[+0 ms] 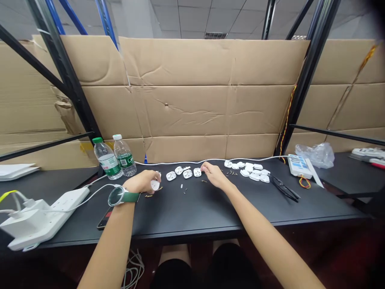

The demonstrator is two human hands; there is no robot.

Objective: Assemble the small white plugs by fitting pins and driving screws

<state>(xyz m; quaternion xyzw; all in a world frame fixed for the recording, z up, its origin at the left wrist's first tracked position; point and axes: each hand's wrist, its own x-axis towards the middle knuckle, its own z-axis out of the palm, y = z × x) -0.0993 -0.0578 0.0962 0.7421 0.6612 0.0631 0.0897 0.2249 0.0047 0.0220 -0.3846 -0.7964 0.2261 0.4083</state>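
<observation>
My left hand (144, 181), with a green-strapped watch (118, 196) on its wrist, is closed around a small white plastic plug housing (155, 185). Small brass-coloured pins (148, 196) lie on the black table just below and beside that hand. My right hand (213, 173) has its fingers bent together at the right edge of an open white housing (197, 172). What its fingertips pinch, if anything, is too small to tell. Between the hands lie several more open housings (171, 176), showing their inner parts. A tiny white piece (181, 186) is in front of them.
Several white covers (254, 176) and loose small metal pieces (231, 173) lie right of my right hand. Beyond are black tweezers-like tools (284, 188) and a white box (300, 166). Two water bottles (110, 162), a power strip (64, 204) and a phone (104, 220) are at left.
</observation>
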